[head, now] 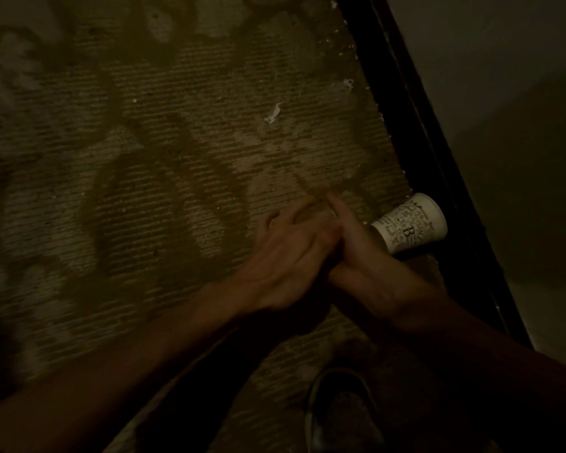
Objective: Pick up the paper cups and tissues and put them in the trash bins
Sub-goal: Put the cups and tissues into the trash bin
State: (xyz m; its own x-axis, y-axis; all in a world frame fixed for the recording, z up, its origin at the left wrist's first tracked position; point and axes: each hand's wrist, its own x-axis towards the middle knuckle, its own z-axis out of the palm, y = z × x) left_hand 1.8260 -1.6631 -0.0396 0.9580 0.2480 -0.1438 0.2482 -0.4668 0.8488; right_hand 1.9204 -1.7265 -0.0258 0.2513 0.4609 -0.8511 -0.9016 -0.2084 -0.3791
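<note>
Pickup step | white printed paper cup (412,223) on its side against black baseboard (415,132) | right hand (370,259) wrapped round it | left hand (285,253) slack, empty | next: lift clear, then white tissue scrap (274,113).

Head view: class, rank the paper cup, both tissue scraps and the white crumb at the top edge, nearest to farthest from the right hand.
1. Paper cup, just beside the right hand, by the black skirting.
2-3. Mid-carpet tissue scrap and skirting-side tissue scrap: too close to call.
4. White crumb, top edge.
</note>
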